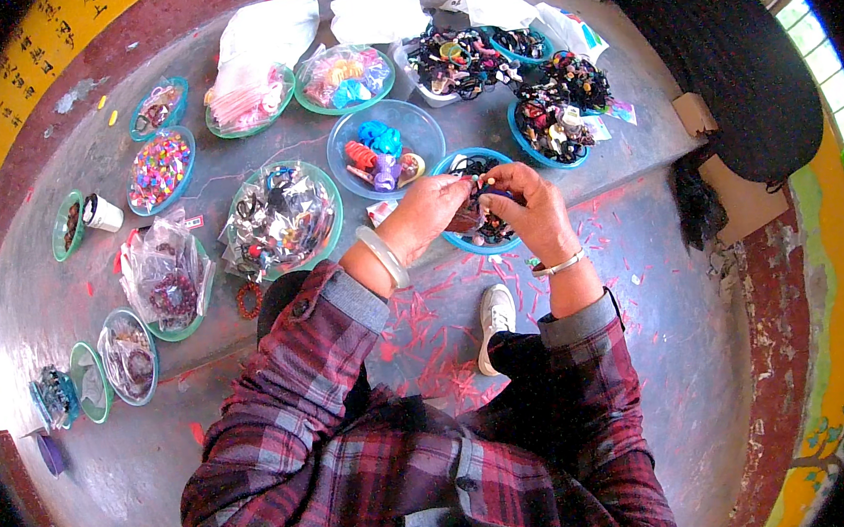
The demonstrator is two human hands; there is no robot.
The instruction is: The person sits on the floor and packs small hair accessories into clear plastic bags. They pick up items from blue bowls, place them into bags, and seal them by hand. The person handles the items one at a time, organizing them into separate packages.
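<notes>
My left hand (429,211) and my right hand (527,206) meet over a blue-rimmed bowl (462,244) of dark hair ties. Both hands pinch a small dark hair tie (477,194) between the fingertips. A pale bangle (383,257) sits on my left wrist and a thin silver bracelet (558,267) on my right. Plaid sleeves cover both forearms.
Many shallow bowls of beads, hair clips and ties lie on the grey concrete step: a clear bowl (383,134) with blue and red pieces, a green bowl (281,219) of bagged items, a bead bowl (160,168). My white shoe (494,322) rests below. A black cloth (724,46) lies at right.
</notes>
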